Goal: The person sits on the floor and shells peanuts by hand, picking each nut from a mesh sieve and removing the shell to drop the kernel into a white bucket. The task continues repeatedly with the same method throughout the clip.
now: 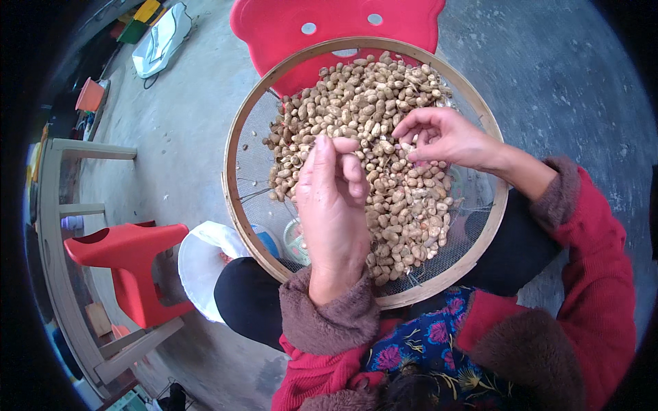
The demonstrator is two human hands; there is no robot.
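A round wooden-rimmed mesh sieve (235, 149) holds a heap of unshelled peanuts (329, 110). My left hand (334, 200) is raised over the left-centre of the heap, thumb up and fingers curled; whether something sits between the fingertips cannot be told. Over the right part of the heap, my right hand (444, 138) has bent fingers, with a pale peanut or shell piece (407, 148) at the thumb and fingertips. The sieve's near edge is at my lap, its far edge over a red plastic chair (339, 15).
A white-lined bucket (198, 272) with reddish contents stands by my left knee. Farther left are a red plastic stool (128, 267) and a pale wooden frame (67, 257). An orange tub (89, 95) and a white bag (160, 43) lie at the upper left.
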